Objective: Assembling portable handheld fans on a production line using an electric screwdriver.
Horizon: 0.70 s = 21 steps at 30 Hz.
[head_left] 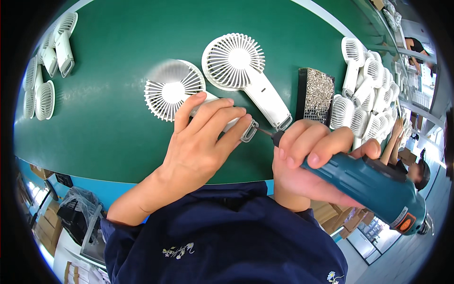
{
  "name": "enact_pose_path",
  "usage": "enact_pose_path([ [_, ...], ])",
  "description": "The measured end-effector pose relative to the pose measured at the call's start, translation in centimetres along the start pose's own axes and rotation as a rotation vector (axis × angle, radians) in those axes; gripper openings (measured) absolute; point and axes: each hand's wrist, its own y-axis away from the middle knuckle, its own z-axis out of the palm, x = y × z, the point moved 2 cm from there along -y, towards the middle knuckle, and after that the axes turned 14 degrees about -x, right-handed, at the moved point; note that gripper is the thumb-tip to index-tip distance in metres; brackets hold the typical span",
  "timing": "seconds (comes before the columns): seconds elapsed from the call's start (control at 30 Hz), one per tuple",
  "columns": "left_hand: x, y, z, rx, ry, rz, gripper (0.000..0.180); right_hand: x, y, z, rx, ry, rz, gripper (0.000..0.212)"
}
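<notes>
We are partway through one piece, as far as we can judge; the white handheld fan (173, 92) in work lies on the green table (113, 151) before us, its slatted head toward the far side and its handle slanting back to our right; our left hand (198, 130) grasps that handle, fingers curled over it; our right hand (307, 154) is clenched round a teal electric screwdriver (366, 182), whose bit (264, 131) points at the looped handle end (250, 130); we cannot tell whether the bit touches it, or whether a screw is seated there, so we take this fastening as unfinished; a second fan (259, 90) lies just beside, untouched by either hand; the black tray (303, 94) near it holds plenty of small metal pieces, seemingly screws; a large heap of fans (372, 73) sits to the right and a smaller group (45, 99) far left; which of these is done and which is left, we cannot tell.
</notes>
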Motion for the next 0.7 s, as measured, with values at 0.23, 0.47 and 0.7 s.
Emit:
enact_pose_path([
  [0.23,-0.1,0.0,0.1,0.008,0.007,-0.010,0.042,1.0,0.0,-0.9,-0.053,-0.048,0.036,0.064],
  [0.47,0.1,-0.2,-0.1,0.054,0.010,-0.007,0.027,1.4,-0.5,-0.4,-0.155,0.145,0.047,0.085],
  [0.7,0.1,-0.2,-0.2,0.063,0.021,-0.016,0.025,1.2,-0.7,-0.3,-0.216,0.122,0.087,0.086],
])
